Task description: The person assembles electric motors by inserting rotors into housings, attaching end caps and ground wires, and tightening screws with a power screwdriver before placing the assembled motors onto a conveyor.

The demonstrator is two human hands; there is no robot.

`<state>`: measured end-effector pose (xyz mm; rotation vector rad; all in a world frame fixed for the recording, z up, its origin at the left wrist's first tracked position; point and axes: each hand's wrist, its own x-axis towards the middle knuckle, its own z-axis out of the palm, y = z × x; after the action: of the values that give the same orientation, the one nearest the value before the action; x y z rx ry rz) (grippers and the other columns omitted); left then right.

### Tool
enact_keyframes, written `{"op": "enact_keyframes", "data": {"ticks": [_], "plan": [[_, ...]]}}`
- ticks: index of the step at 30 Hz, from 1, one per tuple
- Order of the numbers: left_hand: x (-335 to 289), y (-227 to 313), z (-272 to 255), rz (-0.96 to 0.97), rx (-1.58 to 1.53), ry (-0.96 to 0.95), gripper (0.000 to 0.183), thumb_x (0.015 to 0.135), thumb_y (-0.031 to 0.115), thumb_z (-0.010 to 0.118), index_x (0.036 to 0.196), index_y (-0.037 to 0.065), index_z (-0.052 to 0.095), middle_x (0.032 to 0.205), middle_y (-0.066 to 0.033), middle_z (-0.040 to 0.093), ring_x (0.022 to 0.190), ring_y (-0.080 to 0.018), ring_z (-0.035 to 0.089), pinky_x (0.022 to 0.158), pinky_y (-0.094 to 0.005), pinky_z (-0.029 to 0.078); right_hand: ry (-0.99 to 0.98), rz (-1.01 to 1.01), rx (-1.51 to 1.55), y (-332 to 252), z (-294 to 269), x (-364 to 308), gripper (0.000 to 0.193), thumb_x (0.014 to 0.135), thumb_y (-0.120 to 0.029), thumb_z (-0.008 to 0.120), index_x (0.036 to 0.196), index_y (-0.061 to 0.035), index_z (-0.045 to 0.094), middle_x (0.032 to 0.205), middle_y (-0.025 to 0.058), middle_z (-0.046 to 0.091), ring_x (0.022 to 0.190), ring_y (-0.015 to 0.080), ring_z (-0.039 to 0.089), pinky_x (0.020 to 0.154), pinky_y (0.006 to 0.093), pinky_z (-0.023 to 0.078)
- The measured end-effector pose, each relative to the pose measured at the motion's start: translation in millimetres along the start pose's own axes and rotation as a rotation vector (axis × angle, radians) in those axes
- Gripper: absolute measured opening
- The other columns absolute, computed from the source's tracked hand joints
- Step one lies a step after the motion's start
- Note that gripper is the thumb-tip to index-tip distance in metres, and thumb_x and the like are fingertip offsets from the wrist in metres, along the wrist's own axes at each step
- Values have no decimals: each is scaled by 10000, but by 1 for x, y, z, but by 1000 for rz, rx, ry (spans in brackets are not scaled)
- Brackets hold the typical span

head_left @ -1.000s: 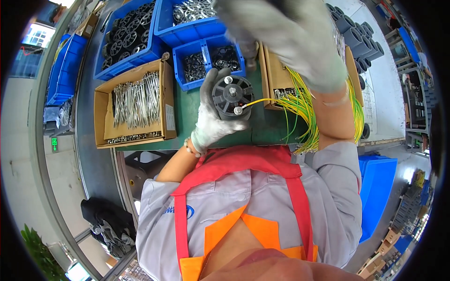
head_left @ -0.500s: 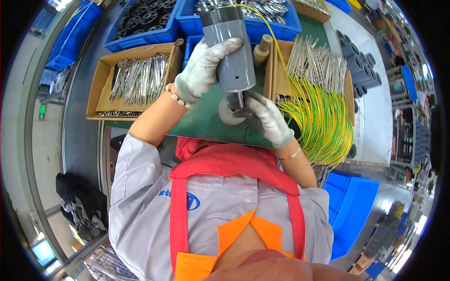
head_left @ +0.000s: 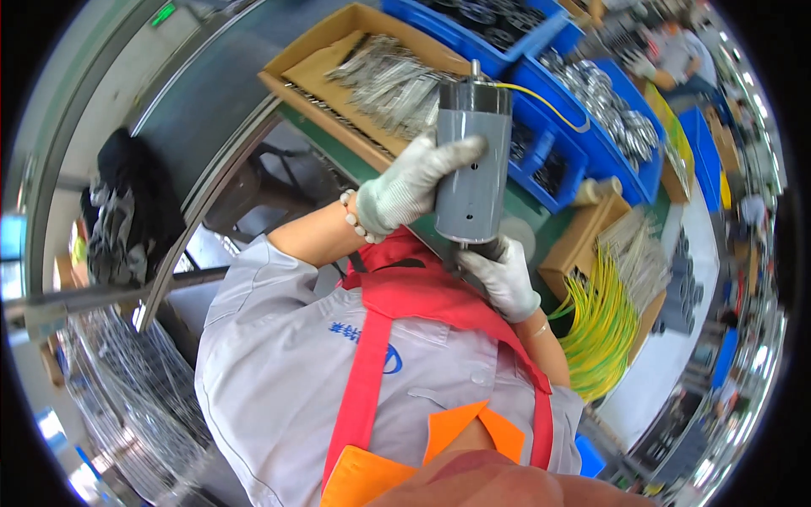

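A grey cylinder (head_left: 473, 193) with a black end cap (head_left: 475, 97) stands roughly upright in front of my chest. It looks like a motor or roller housing, with small dark holes down its side. From its upper end stick out a metal pin (head_left: 476, 68) and a yellow-green wire (head_left: 545, 95). My left hand (head_left: 407, 184), in a white knit glove, is wrapped round its left side, thumb across the front. My gloved right hand (head_left: 507, 279) is closed at the lower end, about the short shaft there; its fingertips are partly hidden. A pale round disc (head_left: 517, 238) shows behind the cylinder.
Cardboard boxes hold thin metal rods (head_left: 397, 80) and bundled yellow-green wires (head_left: 596, 334). Blue bins hold shiny metal parts (head_left: 604, 106) and black wheel-like parts (head_left: 486, 13). Grey tubes (head_left: 680, 287) stand at right. Another person (head_left: 676, 55) is at the far right.
The view has swung left, so the bench appears tilted. The cylinder is held closer to my body, further off the bench. Both hands keep their places on it.
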<state>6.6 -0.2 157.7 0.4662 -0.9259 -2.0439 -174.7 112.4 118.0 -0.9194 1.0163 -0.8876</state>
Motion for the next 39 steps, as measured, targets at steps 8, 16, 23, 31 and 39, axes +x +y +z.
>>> {"op": "enact_keyframes", "data": {"ticks": [8, 16, 23, 31, 39], "plan": [[-60, 56, -102, 363, 384, 423, 575, 795, 239, 823, 1268, 48, 557, 1088, -56, 650, 978, -157, 626, 886, -338, 531, -76, -107, -593, -28, -8, 23, 439, 962, -82, 524, 1369, 82, 511, 1252, 180, 658, 1098, 226, 639, 965, 337, 492], [-66, 172, -306, 1095, 566, 1312, 873, 665, 51, 902, 1379, 54, 398, 1241, -99, 583, 1124, -222, 576, 1013, -399, 469, 584, -159, -304, -16, -91, -62, 423, 1012, -219, 563, 1330, 59, 550, 1142, 160, 686, 1000, 207, 666, 881, 318, 529], [-126, 183, -393, 418, 385, 1343, 389, 899, 337, 744, 1100, 6, 707, 988, -63, 690, 896, -172, 646, 835, -335, 536, 792, -212, -370, -33, -91, -79, 406, 1000, -215, 593, 1279, 80, 579, 1082, 148, 694, 958, 190, 655, 870, 325, 531], [-138, 231, -447, -380, 2021, 1198, 870, 835, 657, 626, 1484, 107, 442, 1504, -173, 463, 1388, -362, 418, 1138, -477, 332, 1262, -675, -391, -129, -177, -36, 378, 1019, -226, 562, 1274, 50, 606, 1115, 134, 688, 984, 192, 656, 906, 320, 519], [-107, 234, -493, -275, 1988, 1225, 826, 879, 547, 669, 1513, 92, 398, 1491, -195, 472, 1335, -336, 490, 1112, -444, 381, 959, -367, -785, -149, -301, 82, 350, 932, -227, 590, 1210, -38, 690, 1002, 85, 732, 825, 140, 646, 772, 275, 512]]}}
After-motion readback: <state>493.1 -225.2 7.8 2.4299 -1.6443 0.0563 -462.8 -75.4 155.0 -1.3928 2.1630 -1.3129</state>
